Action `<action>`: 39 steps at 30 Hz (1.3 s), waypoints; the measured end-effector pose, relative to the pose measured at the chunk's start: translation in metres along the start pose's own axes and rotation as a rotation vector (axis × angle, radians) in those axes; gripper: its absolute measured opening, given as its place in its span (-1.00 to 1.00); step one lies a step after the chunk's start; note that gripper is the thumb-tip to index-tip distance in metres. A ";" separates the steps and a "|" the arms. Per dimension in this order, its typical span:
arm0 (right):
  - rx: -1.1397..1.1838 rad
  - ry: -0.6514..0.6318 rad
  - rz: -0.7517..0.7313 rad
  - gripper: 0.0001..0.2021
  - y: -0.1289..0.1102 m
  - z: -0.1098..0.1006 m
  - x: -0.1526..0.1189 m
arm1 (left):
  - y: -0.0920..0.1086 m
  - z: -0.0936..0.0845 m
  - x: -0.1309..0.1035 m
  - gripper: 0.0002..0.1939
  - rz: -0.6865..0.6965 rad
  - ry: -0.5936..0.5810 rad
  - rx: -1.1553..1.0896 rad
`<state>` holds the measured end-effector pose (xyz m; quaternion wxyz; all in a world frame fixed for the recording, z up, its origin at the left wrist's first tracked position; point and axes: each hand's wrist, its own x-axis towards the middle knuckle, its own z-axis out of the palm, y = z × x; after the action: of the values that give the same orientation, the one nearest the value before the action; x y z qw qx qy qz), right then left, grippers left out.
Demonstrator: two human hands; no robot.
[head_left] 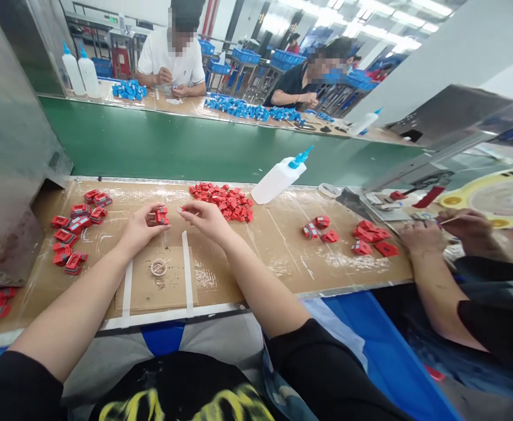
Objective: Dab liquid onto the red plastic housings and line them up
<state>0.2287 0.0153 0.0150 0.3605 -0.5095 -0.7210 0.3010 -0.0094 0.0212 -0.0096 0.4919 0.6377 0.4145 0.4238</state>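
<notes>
My left hand (141, 229) grips a small red plastic part (162, 215) with darker grey bits between thumb and fingers, above the cardboard-covered bench. Just to its right, my right hand (207, 221) has its thumb and fingertips brought together; a tiny pale spot shows at the tips, too small to name. Below the hands, a little round cup (158, 267) with a thin stick in it rests on a cardboard sheet (144, 292) edged with white tape. Behind my right hand lies a heap of red parts (223, 200). Left of my left hand sits a group of red and grey parts (79, 223).
A white squeeze bottle (277, 180) with a blue tip leans beyond the heap. More red parts (370, 234) lie to the right, near a co-worker's hands (423, 237). A metal housing (10, 146) bounds the left. Across the green divider (186, 143), two people handle small blue parts.
</notes>
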 end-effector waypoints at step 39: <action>0.705 -0.101 -0.022 -0.68 -0.021 0.065 -0.008 | 0.028 0.017 -0.006 -0.16 0.066 -0.104 0.106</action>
<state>0.1655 -0.0027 -0.0063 0.4814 -0.3304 -0.5951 0.5522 0.0077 0.0066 0.0143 0.4641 0.6973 0.3891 0.3833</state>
